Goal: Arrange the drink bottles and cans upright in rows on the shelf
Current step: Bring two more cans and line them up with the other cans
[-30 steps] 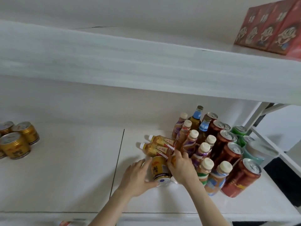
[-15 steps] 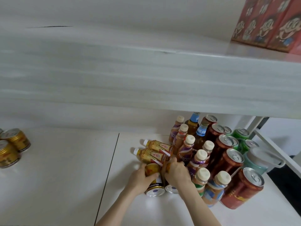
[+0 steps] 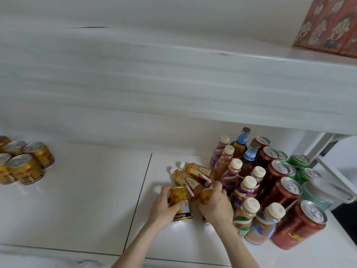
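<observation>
The left hand (image 3: 164, 207) wraps a short gold metal can (image 3: 180, 205) lying on the white shelf (image 3: 87, 200). The right hand (image 3: 217, 205) closes over a second gold can (image 3: 205, 196) (mostly hidden), beside two toppled amber plastic bottles (image 3: 193, 177).

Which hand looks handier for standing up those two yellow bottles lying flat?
Probably the right hand: it lies nearest the two lying yellow bottles, its fingers by their bases. The left hand is wrapped around a gold can.

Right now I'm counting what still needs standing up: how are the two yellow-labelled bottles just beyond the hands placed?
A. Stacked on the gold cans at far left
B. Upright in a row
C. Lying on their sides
C: both yellow-labelled bottles lie flat on the shelf, white caps pointing left.
</observation>
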### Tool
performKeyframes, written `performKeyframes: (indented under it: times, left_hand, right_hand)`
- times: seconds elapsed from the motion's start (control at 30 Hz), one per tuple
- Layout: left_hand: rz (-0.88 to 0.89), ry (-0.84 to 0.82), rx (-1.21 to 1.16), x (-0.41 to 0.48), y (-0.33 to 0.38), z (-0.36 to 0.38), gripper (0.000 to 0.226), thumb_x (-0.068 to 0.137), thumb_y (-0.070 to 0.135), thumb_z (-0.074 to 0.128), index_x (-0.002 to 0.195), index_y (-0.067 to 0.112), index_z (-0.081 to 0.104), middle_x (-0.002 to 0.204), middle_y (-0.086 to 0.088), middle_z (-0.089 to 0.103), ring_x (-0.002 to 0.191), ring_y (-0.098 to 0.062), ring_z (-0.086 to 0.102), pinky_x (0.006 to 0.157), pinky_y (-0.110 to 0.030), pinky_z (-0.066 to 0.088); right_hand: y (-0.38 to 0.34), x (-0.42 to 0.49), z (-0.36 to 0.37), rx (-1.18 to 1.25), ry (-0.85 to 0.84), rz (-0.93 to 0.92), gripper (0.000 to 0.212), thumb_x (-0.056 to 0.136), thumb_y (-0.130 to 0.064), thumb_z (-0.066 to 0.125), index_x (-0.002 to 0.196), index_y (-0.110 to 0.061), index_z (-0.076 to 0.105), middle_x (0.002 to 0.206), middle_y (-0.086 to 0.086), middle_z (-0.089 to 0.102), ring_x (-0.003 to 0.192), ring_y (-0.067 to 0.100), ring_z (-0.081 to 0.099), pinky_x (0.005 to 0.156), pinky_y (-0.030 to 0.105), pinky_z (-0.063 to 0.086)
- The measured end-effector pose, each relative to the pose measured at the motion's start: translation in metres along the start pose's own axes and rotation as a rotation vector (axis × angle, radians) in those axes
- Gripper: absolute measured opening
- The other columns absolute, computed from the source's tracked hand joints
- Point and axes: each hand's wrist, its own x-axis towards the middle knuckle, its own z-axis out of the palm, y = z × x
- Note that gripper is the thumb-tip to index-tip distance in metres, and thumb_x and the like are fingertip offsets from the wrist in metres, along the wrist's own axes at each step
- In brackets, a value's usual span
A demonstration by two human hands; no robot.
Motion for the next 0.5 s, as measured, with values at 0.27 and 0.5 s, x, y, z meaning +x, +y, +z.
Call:
performKeyframes:
  times: [0.27, 0.5]
  left_hand:
    - [0.075, 0.034, -0.061, -0.016, -0.008, -0.007, 0.085, 0.065, 0.019, 0.086, 0.135, 0.025, 0.039, 0.115, 0.000, 0.057, 0.102, -0.013, 0.061, 0.087, -0.032, 0.054]
    - [0.133, 0.013, 0.019, -0.034, -0.013, -0.011, 0.065, 0.059, 0.015, 0.088, 0.111, 0.029, 0.052, 0.110, 0.010, 0.052, 0.097, -0.001, 0.058, 0.072, -0.006, 0.047]
  right_hand:
    - [0.008, -0.033, 0.005, 0.244, 0.155, -0.154, 0.096, 0.067, -0.043, 0.078, 0.143, -0.009, 0.029, 0.122, 0.009, 0.045, 0.114, 0.028, 0.049, 0.091, 0.038, 0.048]
    - [0.026, -0.054, 0.019, 0.358, 0.152, -0.138, 0.063, 0.055, -0.017, 0.085, 0.107, -0.008, 0.050, 0.102, 0.009, 0.052, 0.093, 0.029, 0.055, 0.076, 0.027, 0.042]
